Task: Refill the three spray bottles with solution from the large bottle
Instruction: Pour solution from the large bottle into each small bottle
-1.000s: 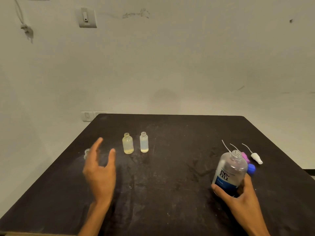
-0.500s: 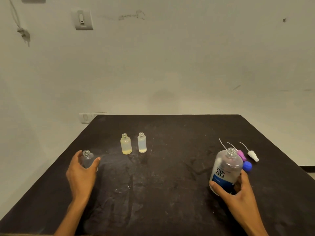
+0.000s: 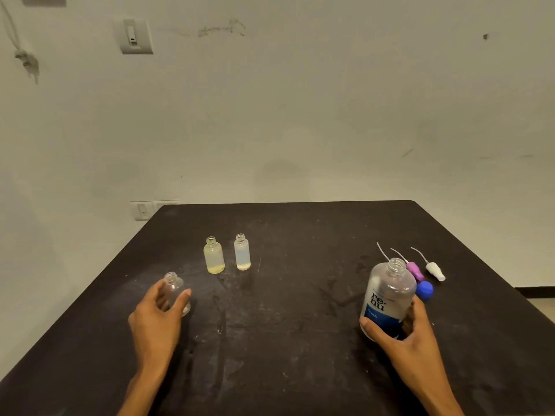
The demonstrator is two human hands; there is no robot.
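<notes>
My left hand (image 3: 157, 318) grips a small clear uncapped spray bottle (image 3: 174, 288) that stands on the black table (image 3: 285, 340) at the left. Two more small open bottles stand farther back: a yellowish bottle (image 3: 213, 256) and a clear bottle (image 3: 242, 253) to its right, each with a little liquid at the bottom. My right hand (image 3: 404, 334) holds the lower part of the large uncapped bottle (image 3: 389, 295) with a blue label, upright at the right.
Behind the large bottle lie a pink spray head (image 3: 414, 270), a white spray head (image 3: 435, 271) with thin tubes, and a blue cap (image 3: 424, 290). Wall switches (image 3: 144, 210) sit beyond the table's far left corner.
My left hand dropped from an open pose above the table and closed round the small clear bottle at the left. The large bottle stays in my right hand.
</notes>
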